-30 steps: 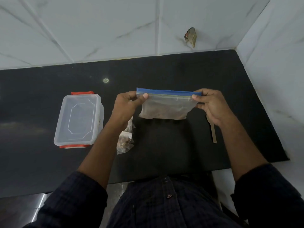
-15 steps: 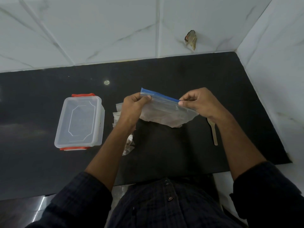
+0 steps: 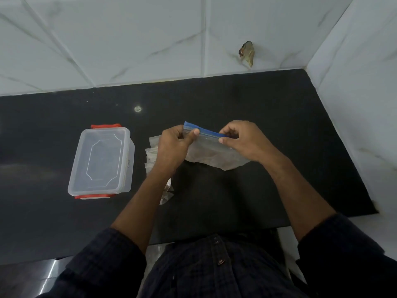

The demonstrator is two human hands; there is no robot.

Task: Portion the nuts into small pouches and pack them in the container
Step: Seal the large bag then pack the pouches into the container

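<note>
You hold a clear plastic zip pouch with a blue seal strip [image 3: 209, 147] above the black counter, brownish nuts dimly visible inside. Small clear pouches [image 3: 153, 157] lie behind your left wrist. A clear rectangular lidded container with red clips [image 3: 103, 161] sits flat farther left.

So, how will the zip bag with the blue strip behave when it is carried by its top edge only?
Probably floppy: the zip bag is thin clear film that sags below the blue strip, pinched by the left hand and right hand. Its brownish contents look few, so likely light. The film may be slippery, so gripping the stiffer strip seems safer.
</note>
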